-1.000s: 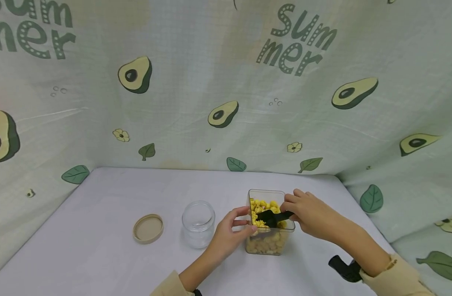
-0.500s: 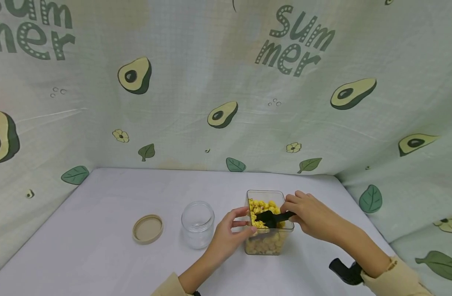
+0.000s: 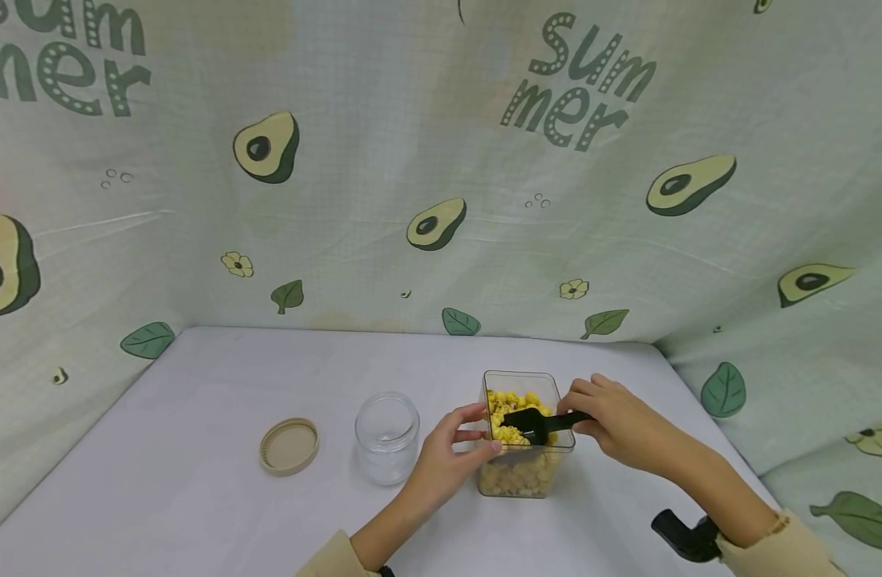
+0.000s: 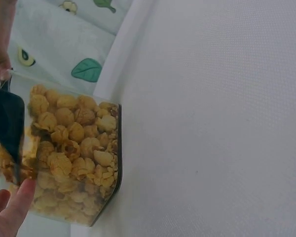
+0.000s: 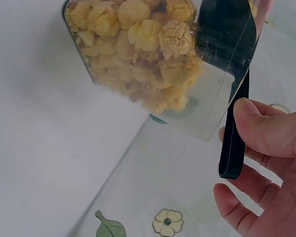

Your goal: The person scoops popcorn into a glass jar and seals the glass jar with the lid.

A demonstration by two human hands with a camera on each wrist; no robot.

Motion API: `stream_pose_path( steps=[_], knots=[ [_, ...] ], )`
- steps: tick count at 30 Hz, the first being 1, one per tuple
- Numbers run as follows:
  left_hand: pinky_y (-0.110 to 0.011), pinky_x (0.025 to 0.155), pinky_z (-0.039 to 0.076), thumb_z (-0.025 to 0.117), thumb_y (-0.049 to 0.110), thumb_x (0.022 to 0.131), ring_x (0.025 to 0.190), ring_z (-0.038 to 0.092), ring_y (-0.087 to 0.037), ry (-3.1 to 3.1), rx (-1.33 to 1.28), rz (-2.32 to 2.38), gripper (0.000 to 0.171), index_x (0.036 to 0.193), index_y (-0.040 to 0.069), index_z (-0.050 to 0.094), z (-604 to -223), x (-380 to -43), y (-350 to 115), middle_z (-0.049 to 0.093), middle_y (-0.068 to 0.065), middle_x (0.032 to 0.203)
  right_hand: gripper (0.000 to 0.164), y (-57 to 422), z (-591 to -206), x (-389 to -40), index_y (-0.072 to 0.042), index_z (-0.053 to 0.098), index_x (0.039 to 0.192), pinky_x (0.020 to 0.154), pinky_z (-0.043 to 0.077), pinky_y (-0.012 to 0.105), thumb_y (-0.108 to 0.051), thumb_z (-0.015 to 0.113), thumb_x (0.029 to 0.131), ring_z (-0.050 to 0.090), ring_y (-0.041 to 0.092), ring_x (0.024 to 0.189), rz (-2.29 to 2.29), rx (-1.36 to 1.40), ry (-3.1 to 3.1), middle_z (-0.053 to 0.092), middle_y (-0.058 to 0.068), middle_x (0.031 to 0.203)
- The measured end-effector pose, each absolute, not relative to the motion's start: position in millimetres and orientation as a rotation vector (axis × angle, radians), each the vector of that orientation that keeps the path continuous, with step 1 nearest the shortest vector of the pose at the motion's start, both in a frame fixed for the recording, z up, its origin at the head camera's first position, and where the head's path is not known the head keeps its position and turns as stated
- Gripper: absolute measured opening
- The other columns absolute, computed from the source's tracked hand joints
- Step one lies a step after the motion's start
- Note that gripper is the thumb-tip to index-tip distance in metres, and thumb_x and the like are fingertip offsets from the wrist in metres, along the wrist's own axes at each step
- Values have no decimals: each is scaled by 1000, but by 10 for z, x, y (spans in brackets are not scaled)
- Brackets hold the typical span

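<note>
Head view: black scoop (image 3: 536,424) pointing leftward into popcorn (image 3: 515,398), long axis crosswise, right hand (image 3: 617,421) clamped on handle (image 3: 574,419).

On the white cloth-covered desk (image 3: 196,497), a beige round lid (image 3: 289,447) lies left of a clear round jar (image 3: 386,441); right of the jar, a clear square plastic container (image 3: 522,381) holds yellow popcorn (image 3: 513,401), a black scoop (image 3: 535,424) partly inside.

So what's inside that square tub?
The tub holds yellow popcorn and the head of a black scoop, its handle held by the right hand. The middle of the pile can't be seen; outer pieces and the scoop cover it.
</note>
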State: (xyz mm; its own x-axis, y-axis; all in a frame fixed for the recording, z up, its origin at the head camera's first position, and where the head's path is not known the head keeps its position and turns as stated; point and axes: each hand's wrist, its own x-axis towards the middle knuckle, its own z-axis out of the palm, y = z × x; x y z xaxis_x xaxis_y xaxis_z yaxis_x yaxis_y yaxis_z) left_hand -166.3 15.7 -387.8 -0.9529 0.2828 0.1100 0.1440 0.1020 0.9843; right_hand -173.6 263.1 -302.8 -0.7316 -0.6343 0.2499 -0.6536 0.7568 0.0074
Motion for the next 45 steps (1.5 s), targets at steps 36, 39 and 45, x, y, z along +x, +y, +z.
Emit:
stream_pose_path(
  steps=[36,39,45],
  knots=[
    [-32,78,55,66,28,85,111,54,-24,2253,453,1998,54,134,17,47,-3875,-1654,144,48,-6,135,28,2756,-3211,-1661,-19,63,98,66,46,26,-4,71,76,49,9,84,363,857,-2645,56,-14,92],
    [-32,78,55,65,30,85,110,54,-25,2267,457,1983,54,134,17,47,-3872,-1652,149,48,-6,135,28,2764,-3229,-1651,-18,63,98,66,46,25,-4,71,76,48,8,84,395,845,-2650,55,-14,92],
    [-29,77,55,65,32,85,111,55,-25,2277,459,1979,53,133,17,48,-3882,-1657,155,49,-5,134,29,2775,-3245,-1632,-18,63,98,65,45,24,-2,71,76,46,6,83,433,854,-2619,56,-13,92]
  ],
)
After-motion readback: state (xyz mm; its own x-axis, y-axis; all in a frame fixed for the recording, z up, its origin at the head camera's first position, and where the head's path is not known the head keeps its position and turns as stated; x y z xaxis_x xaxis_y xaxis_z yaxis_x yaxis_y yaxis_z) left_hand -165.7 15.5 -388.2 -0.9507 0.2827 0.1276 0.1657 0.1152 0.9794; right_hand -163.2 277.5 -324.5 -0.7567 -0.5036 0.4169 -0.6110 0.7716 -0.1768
